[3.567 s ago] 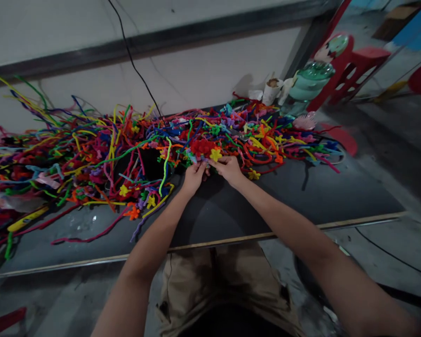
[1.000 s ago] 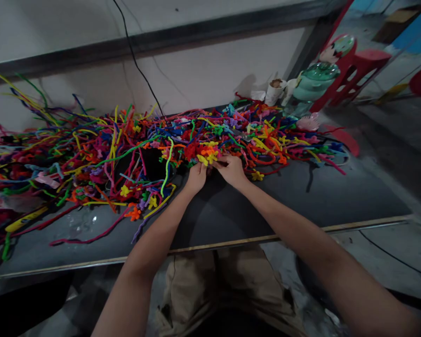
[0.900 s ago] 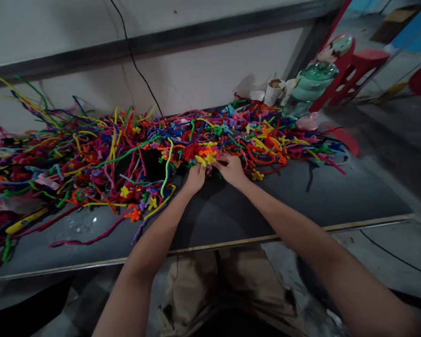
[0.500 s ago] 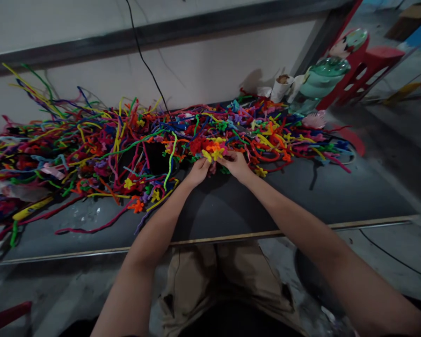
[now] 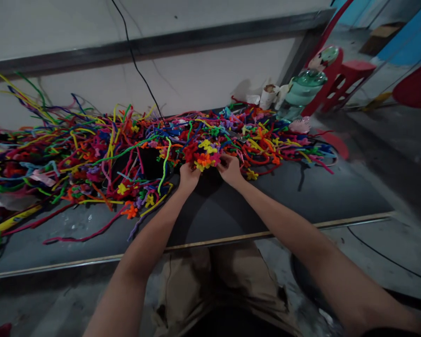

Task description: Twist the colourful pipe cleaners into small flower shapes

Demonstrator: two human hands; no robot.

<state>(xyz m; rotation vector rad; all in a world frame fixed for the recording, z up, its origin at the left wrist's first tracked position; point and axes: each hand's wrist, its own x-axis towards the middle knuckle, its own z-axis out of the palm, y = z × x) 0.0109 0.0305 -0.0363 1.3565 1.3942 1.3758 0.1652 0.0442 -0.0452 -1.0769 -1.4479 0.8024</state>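
Note:
A small bunch of pipe-cleaner flowers (image 5: 204, 157) in yellow, orange, red and pink is held up between my two hands. My left hand (image 5: 190, 178) is closed at its lower left side. From the right, my right hand (image 5: 229, 169) pinches the pink edge with thumb and fingers. Just behind lies a long heap of loose pipe cleaners and flowers (image 5: 101, 140) in many colours. A light green pipe cleaner (image 5: 165, 166) sticks up left of my left hand, and a yellow flower (image 5: 251, 174) rests right of my right hand.
The dark table (image 5: 210, 220) has a pale front edge close to my body. White paper cups (image 5: 268, 97) and a green translucent figure (image 5: 303, 91) stand at the back right. A black cable (image 5: 135, 63) hangs down the wall. Beyond the table is a red stool (image 5: 352, 79).
The bunch has turned in my hands, so its orange flower now faces lower and a yellow one shows on top. My hands have shifted slightly apart; the camera view has moved.

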